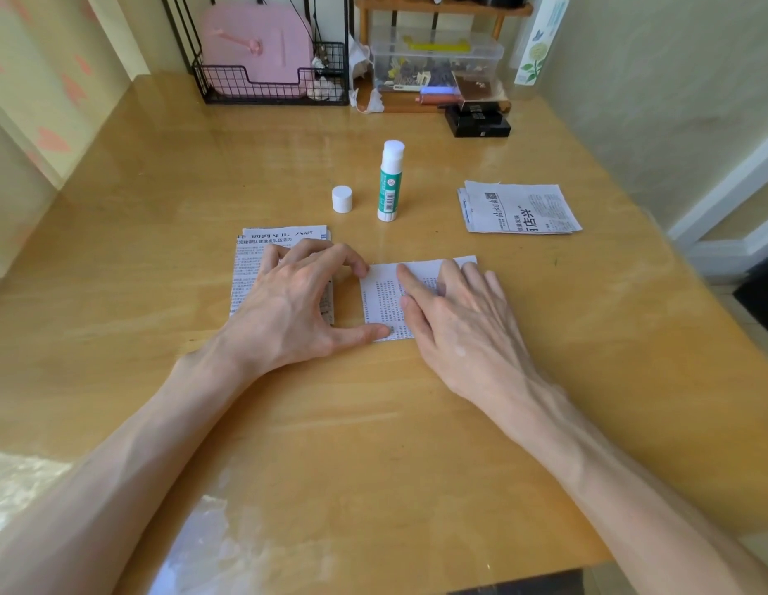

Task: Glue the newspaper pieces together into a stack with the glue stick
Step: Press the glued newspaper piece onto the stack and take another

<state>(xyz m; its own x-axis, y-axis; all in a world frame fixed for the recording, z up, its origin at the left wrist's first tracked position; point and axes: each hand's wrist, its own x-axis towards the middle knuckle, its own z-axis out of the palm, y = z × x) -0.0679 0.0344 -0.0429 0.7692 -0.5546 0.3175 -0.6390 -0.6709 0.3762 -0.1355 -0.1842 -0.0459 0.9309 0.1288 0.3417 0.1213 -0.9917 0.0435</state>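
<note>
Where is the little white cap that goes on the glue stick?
Look at the middle of the shiny wooden table. A tall green-and-white glue stick stands upright there, uncapped. The small round white plastic cap stands left of it, not touching: short, plain, no label.

- Surface: glossy wood under a clear film.
- Newspaper pieces: matt printed paper.
- Glue stick: smooth plastic.
- Rack at far edge: black metal wire.

Worn on the head, wide-angle, looking forward and down from the table's near edge toward its far edge, close above.
</note>
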